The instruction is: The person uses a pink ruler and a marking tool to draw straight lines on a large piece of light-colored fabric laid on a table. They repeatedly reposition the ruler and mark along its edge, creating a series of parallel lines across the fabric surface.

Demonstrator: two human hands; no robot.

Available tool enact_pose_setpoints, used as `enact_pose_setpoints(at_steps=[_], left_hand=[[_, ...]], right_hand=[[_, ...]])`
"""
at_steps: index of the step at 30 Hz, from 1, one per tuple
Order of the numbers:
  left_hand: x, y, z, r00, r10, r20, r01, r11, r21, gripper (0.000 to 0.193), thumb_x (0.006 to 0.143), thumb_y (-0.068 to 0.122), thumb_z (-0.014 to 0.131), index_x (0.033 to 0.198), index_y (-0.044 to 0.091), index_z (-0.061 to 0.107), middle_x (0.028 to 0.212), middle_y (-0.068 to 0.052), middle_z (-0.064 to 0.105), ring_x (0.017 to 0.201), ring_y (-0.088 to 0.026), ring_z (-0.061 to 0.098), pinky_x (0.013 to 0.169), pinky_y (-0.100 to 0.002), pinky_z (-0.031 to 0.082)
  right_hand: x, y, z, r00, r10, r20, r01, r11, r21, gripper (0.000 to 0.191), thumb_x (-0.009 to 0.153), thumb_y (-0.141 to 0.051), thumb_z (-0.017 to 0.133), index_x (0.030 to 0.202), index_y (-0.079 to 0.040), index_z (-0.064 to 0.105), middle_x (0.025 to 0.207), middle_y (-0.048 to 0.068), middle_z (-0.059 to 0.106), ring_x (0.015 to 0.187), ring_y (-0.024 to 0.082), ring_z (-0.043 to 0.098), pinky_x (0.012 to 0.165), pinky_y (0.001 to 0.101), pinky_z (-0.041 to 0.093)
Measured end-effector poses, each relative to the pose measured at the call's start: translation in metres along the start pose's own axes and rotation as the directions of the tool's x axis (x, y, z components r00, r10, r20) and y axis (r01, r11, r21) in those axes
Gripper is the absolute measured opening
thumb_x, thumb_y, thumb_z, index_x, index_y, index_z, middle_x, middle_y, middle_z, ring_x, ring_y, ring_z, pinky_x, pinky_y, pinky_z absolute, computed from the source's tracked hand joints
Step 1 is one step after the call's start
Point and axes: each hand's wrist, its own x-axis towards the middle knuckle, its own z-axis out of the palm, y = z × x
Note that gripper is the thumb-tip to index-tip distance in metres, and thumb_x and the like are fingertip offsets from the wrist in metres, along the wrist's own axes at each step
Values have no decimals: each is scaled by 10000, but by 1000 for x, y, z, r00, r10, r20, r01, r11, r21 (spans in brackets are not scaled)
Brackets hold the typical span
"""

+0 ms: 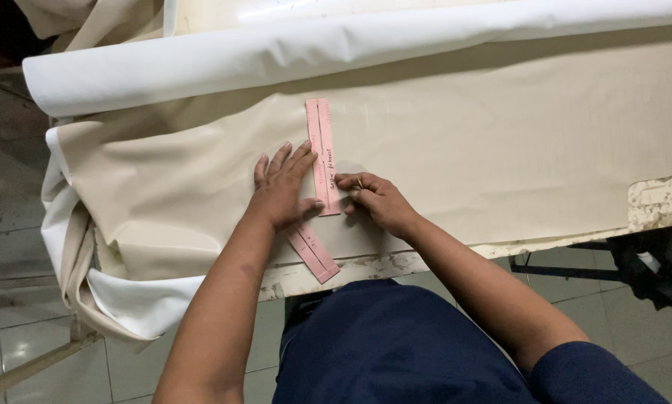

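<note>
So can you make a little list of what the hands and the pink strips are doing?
left hand: flat, pressing the upright pink strip onto the beige cloth
right hand: at that strip's right edge, holding something small; cannot tell what
second pink strip: slanted, partly under the left hand
white roll: along the far edge
table: chipped paint

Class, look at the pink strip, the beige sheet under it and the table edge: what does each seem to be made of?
Pink strip: probably card, flat, stiff, matte.
Beige sheet: likely coated fabric or vinyl; it has a slight sheen and soft folds.
Table edge: seemingly painted wood, with chipped, flaking paint.
</note>
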Motion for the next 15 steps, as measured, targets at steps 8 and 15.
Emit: enact_pose_setpoints(at_steps=[8, 15], left_hand=[[-1, 5, 0, 1000, 0, -9, 0, 1000, -23, 992, 677, 444, 877, 1534, 291, 399, 1674, 83, 271, 1566, -247, 139, 1238, -559, -10], [1, 3, 4, 1000, -5, 0, 5, 1000, -26, 979, 694, 458, 865, 1535, 291, 394, 1675, 80, 249, 1569, -253, 110, 1234, -559, -50]], right_hand=[[-3, 1, -1, 999, -11, -49, 10, 1000, -27, 284, 1006, -52, 470, 1239, -27, 631, 1407, 99, 645, 786, 79, 683, 578, 227, 505], [-4, 10, -11, 978, 72, -195, -95, 989, -113, 286, 1052, -91, 536, 1286, -56, 697, 968, 191, 682, 651, 116, 542, 561, 256, 435]])
